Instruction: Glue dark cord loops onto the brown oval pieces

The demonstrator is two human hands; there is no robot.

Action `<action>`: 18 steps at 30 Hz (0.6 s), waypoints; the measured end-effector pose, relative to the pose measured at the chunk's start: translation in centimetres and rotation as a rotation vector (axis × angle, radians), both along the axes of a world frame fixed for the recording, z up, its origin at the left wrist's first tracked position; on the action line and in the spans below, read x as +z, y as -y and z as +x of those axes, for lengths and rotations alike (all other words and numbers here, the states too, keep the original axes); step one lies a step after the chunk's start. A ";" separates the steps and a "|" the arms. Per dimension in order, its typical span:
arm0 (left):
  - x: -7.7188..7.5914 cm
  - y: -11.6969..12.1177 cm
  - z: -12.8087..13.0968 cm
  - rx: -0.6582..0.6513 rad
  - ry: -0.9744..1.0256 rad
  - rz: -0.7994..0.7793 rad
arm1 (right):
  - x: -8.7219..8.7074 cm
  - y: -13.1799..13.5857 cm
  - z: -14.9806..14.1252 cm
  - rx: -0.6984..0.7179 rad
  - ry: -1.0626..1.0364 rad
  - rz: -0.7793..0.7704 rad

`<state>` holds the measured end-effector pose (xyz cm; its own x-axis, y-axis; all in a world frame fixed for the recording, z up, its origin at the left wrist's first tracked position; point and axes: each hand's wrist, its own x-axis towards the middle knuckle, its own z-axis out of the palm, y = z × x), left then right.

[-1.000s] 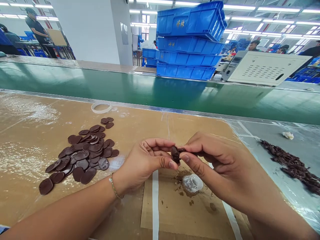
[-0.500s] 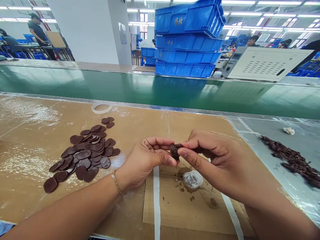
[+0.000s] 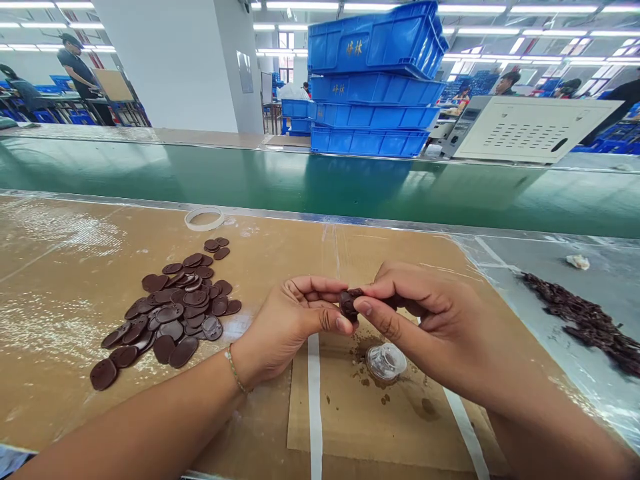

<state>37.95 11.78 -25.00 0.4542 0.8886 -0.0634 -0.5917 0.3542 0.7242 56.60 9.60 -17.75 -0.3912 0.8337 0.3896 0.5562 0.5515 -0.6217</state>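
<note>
Between my two hands is a small dark brown piece [image 3: 349,304], bent or folded, its exact kind unclear. My left hand [image 3: 305,313] pinches its left side between thumb and fingers. From the other side, my right hand [image 3: 420,313] grips its edge with thumb and index finger. Just below them a small clear jar [image 3: 386,362] stands on a brown sheet marked with dark wet spots. A spread pile of flat brown oval pieces [image 3: 170,311], some with small holes, lies to the left of my left hand.
A roll of tape [image 3: 204,219] lies behind the oval pile. Dark brown strips [image 3: 583,323] are heaped at the right, near a white crumpled bit [image 3: 578,261]. Beyond the table runs a green belt [image 3: 250,177], with stacked blue crates [image 3: 375,87] and a beige metal box [image 3: 535,130] behind it.
The view has shifted very slightly. Both hands keep their pinch on the brown piece, which looks turned a little; the jar and pile stay in place.
</note>
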 end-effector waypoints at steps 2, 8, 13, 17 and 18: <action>0.0 -0.1 0.0 -0.001 -0.001 -0.004 | -0.1 0.0 0.0 0.000 -0.002 -0.003; 0.1 -0.1 0.2 0.015 -0.007 -0.022 | -0.4 0.0 0.3 0.005 -0.002 -0.003; 0.1 -0.1 0.2 0.018 -0.016 -0.063 | -0.4 -0.1 0.3 0.012 0.017 0.009; 0.2 -0.2 0.3 0.043 -0.047 -0.080 | -0.2 -0.2 0.1 0.027 0.054 0.029; 0.2 -0.2 0.4 0.047 -0.048 -0.090 | -0.3 -0.2 0.2 0.026 0.051 0.047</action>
<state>38.31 12.00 -24.81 0.4062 0.8988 -0.1649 -0.5745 0.3916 0.7188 56.75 9.79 -18.10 -0.4329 0.8043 0.4071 0.5713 0.5941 -0.5663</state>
